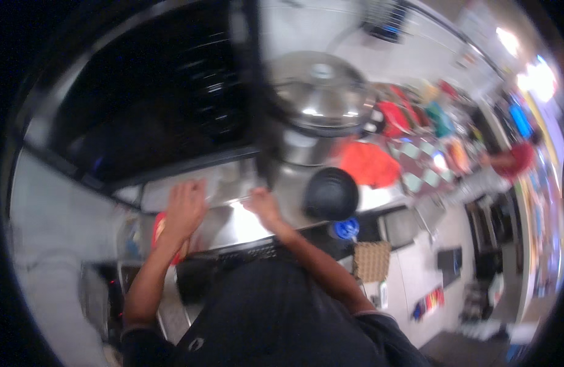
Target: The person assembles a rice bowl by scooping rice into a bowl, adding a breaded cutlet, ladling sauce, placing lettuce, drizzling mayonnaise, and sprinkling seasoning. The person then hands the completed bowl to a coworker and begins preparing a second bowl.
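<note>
Blur hides the grip of the right hand (263,208); the left hand (186,208) looks uncurled. A rightward swing could topple the black bowl (332,194)

Bright lights (537,79) glare at the upper right. Pale tiles cover the floor (411,269). A shiny metal tabletop (242,227) stands before a whitish wall (306,27).

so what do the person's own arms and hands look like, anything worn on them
The left hand and right hand are ungloved, and the forearms are bare, with no watch or bracelet visible. The dark sleeves are short; the right sleeve has a thin pale edge. Blur hides anything as small as a ring.
</note>
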{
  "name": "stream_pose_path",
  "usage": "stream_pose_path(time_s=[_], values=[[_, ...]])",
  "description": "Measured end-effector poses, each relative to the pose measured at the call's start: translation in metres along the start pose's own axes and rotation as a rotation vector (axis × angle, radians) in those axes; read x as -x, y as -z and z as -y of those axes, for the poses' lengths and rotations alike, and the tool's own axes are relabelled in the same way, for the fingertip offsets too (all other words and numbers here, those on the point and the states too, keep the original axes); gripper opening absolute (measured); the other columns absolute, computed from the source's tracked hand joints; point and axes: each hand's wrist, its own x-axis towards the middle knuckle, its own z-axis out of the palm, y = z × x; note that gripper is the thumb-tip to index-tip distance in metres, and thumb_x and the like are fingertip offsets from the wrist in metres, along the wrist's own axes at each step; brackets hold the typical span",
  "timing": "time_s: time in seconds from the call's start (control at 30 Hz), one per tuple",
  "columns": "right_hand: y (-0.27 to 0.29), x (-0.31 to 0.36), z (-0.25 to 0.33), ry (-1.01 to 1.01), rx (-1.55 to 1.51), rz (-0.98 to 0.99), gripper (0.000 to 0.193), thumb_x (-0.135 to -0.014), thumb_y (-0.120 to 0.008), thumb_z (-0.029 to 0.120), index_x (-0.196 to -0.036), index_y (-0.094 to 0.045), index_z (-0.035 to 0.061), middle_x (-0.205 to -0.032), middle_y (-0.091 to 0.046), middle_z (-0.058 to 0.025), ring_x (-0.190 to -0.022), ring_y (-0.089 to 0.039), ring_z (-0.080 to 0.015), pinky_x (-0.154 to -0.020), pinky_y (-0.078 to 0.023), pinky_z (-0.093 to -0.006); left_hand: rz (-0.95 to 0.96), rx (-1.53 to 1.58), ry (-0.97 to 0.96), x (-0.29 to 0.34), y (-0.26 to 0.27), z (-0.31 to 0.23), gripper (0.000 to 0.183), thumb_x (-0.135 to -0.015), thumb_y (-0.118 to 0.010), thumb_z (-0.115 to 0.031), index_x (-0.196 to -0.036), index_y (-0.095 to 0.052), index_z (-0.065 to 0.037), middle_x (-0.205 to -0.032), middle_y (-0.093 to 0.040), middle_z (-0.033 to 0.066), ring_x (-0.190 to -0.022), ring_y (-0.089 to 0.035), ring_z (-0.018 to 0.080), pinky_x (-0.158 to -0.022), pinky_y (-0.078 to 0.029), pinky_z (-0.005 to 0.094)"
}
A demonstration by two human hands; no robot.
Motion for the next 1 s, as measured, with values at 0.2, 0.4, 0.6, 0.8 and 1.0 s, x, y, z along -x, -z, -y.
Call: stream_pose_path(time_s=[0.2, 0.4, 0.6, 0.8, 1.0], values=[[-0.009, 0.012, 0.018, -0.100, -0.034, -0.040, 0.012, -0.100, -0.055, 0.014, -0.097, -0.050, 0.0032, -0.094, -0.062, -0.0153, -0.091, -0.070, -0.0439, -0.083, -0.061, -0.0504, -0.075, 0.164, 0.371, 0.074, 0.010, 0.034, 0.034, -0.084, -0.056, -0.001, -0.118, -0.057, 0.004, -0.109, -0.056, 0.0204, -0.102, -0.056, 0.0381, -0.089, -0.048, 0.0453], [-0.013, 0.026, 0.033, -0.212, -0.018, -0.069, 0.016, -0.098, -0.053, 0.015, -0.096, -0.050, -0.0004, -0.099, -0.060, -0.0176, -0.090, -0.070, -0.0422, -0.084, -0.061, -0.0472, -0.261, 0.227, 0.764, 0.119, -0.013, 0.057, 0.020, -0.099, -0.048, -0.005, -0.114, -0.056, 0.006, -0.114, -0.055, 0.0242, -0.106, -0.056, 0.0420, -0.090, -0.046, 0.0438], [-0.006, 0.042, 0.040, -0.235, -0.031, -0.058, 0.021, -0.096, -0.052, 0.015, -0.102, -0.051, -0.0059, -0.107, -0.058, -0.0217, -0.097, -0.069, -0.0393, -0.089, -0.059, -0.0457, -0.419, 0.266, 0.967, 0.126, -0.023, 0.083, 0.024, -0.102, -0.050, -0.012, -0.118, -0.057, 0.005, -0.109, -0.059, 0.0236, -0.100, -0.059, 0.0399, -0.088, -0.047, 0.0421], [-0.004, 0.061, 0.058, -0.236, -0.038, -0.048, 0.023, -0.097, -0.056, 0.016, -0.105, -0.053, -0.0054, -0.102, -0.055, -0.0169, -0.101, -0.067, -0.0376, -0.093, -0.058, -0.0435, -0.345, 0.213, 0.894, 0.123, -0.017, 0.064, 0.030, -0.096, -0.059, -0.014, -0.121, -0.059, 0.002, -0.112, -0.060, 0.0219, -0.100, -0.060, 0.0372, -0.089, -0.048, 0.0423], [-0.008, 0.072, 0.066, -0.303, 0.027, -0.130, 0.022, -0.100, -0.058, 0.021, -0.104, -0.055, -0.0009, -0.095, -0.054, -0.0067, -0.104, -0.068, -0.0317, -0.088, -0.057, -0.0420, 0.034, 0.206, 0.784, 0.104, -0.010, 0.034, 0.038, -0.090, -0.060, -0.010, -0.127, -0.056, 0.003, -0.116, -0.058, 0.0241, -0.107, -0.058, 0.0420, -0.097, -0.045, 0.0465]])
